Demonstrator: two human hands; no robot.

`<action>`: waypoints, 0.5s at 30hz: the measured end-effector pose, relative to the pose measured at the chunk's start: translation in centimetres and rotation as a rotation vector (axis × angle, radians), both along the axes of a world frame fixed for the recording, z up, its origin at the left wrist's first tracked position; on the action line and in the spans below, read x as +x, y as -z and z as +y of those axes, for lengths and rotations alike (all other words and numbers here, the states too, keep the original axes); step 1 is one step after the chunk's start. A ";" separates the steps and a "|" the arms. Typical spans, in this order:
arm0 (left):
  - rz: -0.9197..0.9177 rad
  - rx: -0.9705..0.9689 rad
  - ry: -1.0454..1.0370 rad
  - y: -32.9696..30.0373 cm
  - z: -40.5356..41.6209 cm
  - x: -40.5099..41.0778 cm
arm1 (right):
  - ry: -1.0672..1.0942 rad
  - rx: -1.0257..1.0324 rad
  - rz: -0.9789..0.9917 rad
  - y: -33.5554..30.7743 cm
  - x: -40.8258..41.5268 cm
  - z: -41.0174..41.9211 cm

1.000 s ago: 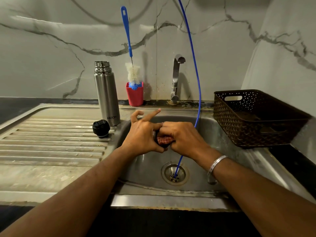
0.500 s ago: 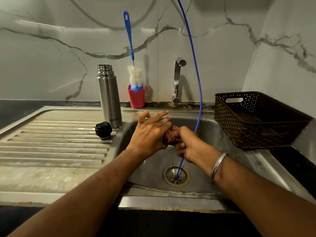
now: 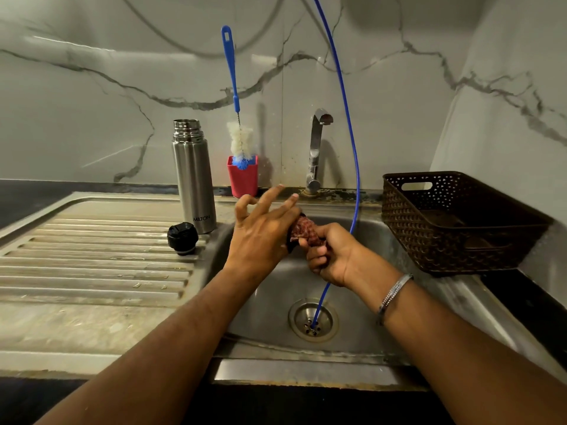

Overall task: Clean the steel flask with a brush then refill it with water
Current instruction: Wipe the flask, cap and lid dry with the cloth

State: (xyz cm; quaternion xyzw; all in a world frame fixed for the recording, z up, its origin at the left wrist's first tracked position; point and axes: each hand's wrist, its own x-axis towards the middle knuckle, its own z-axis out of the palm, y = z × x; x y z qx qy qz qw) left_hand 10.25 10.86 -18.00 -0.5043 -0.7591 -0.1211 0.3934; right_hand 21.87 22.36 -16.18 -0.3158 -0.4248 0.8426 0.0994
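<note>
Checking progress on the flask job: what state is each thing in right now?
Steel flask: upright, uncapped.
Black cap: off, lying on the drainboard.
Bottle brush: standing in the red cup, unused.
Tap: no water visible.
Left hand: fingers spread, against a reddish scrubber.
Right hand: gripping the scrubber.

Flask (image 3: 194, 176) upright behind its cap (image 3: 183, 238) — both left of sink (image 3: 276, 302), basket (image 3: 454, 222) right.

open steel flask (image 3: 194, 176) stands upright on the drainboard, black cap (image 3: 182, 238) beside it; brush (image 3: 237, 118) upright in a red cup behind.
</note>
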 end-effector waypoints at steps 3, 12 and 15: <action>-0.298 0.136 -0.077 -0.1 -0.6 -0.7 | 0.054 0.286 0.017 -0.7 0.4 -0.1; -1.254 0.450 0.311 -0.6 -0.5 0.4 | 0.389 0.968 0.079 -0.8 2.0 3.0; -1.595 0.526 0.390 -0.5 0.4 0.5 | 0.320 1.214 0.126 -0.6 1.8 2.5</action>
